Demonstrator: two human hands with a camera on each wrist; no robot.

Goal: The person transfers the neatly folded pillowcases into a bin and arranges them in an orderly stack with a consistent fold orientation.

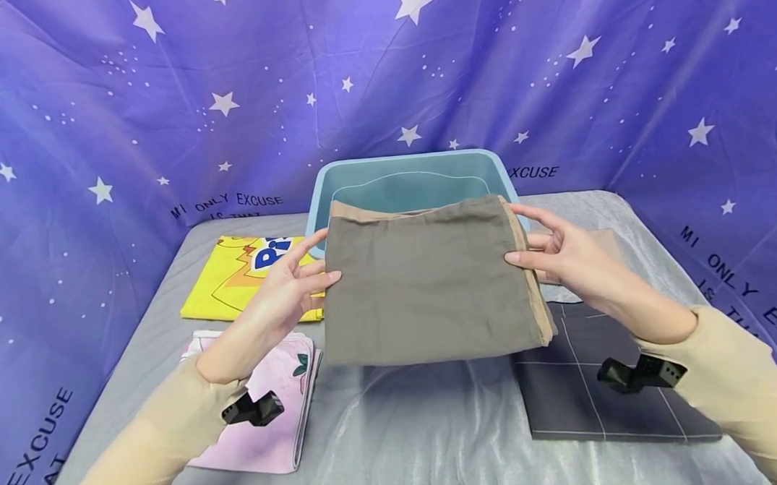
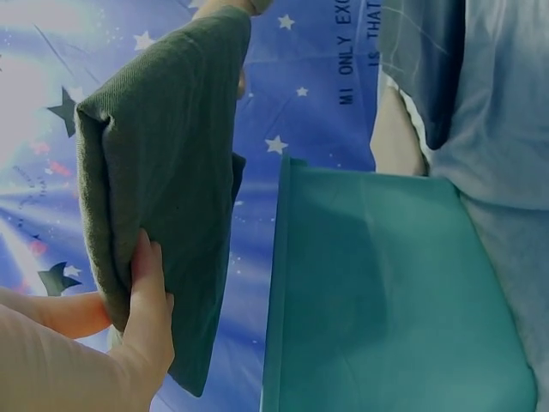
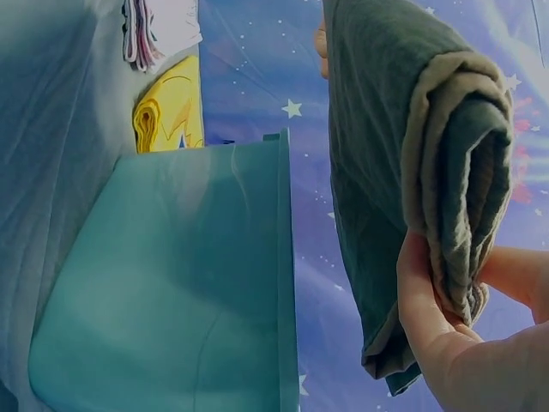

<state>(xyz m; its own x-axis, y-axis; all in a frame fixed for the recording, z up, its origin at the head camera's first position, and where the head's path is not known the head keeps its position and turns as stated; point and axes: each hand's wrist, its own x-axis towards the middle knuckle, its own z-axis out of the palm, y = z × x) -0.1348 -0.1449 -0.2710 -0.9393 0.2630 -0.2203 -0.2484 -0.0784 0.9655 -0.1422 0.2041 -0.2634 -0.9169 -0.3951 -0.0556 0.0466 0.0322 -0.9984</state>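
Observation:
Between both hands hangs a folded grey-brown cloth [image 1: 429, 284] with a tan inner side, held up in front of a blue-green plastic bin [image 1: 411, 163]. My left hand [image 1: 286, 279] pinches its left edge, thumb on the near face and fingers behind. At the other edge, my right hand [image 1: 561, 253] pinches the folded layers the same way. The right wrist view shows several layers of the cloth [image 3: 455, 146] stacked at that edge. In the left wrist view the cloth [image 2: 171, 172] stands above the level of the bin's rim [image 2: 283, 257]. Part of the bin is hidden behind the cloth.
A folded yellow cloth [image 1: 217, 286] with printed letters lies at the left, and a folded pink cloth [image 1: 272, 421] nearer. On the right are a dark grid-lined cloth [image 1: 558, 401] and a beige one [image 1: 606, 244]. A grey sheet [image 1: 410, 444] covers the surface; a purple star-printed curtain [image 1: 354, 56] hangs behind.

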